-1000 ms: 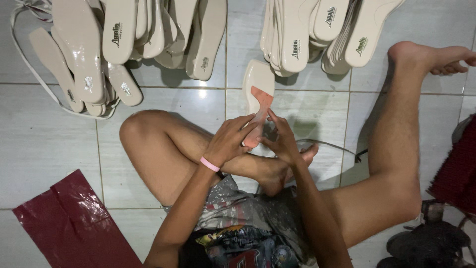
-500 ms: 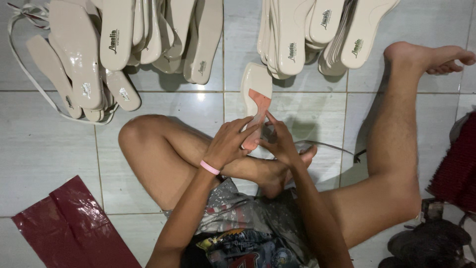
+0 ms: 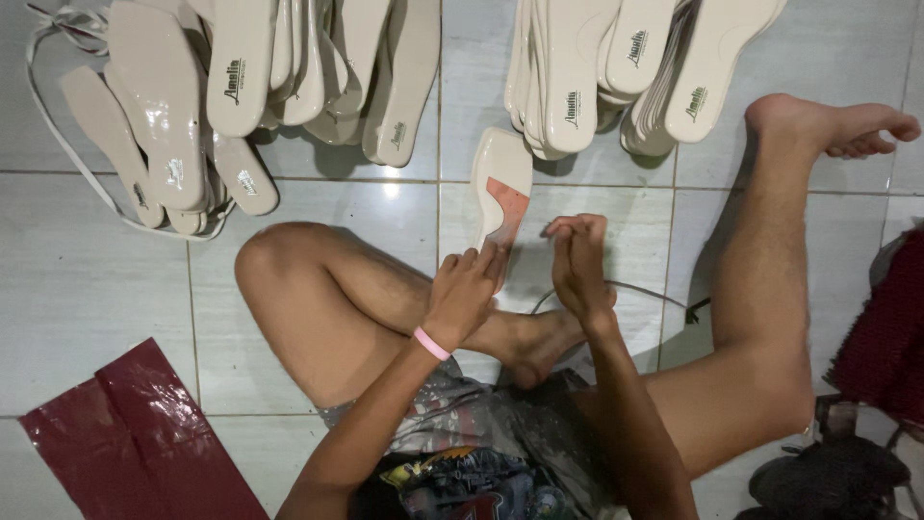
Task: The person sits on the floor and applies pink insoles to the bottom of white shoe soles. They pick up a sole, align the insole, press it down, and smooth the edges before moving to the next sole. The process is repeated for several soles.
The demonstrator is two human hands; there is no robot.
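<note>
I sit on a tiled floor with my legs spread. My left hand (image 3: 464,294), a pink band on its wrist, holds the near end of a beige shoe insole (image 3: 502,185) that has a reddish patch on it; the insole points away from me. My right hand (image 3: 579,262) is just right of the insole, off it, with the fingers bunched together; whether it holds anything small I cannot tell.
Two heaps of beige insoles lie ahead, one at the far left (image 3: 241,87) and one at the far right (image 3: 616,67). A dark red plastic sheet (image 3: 135,438) lies at the near left. Red cloth (image 3: 890,327) and dark footwear (image 3: 828,477) sit at the right.
My right hand has come off the insole and moved right. The left hand keeps hold of the insole, which now stretches farther forward.
</note>
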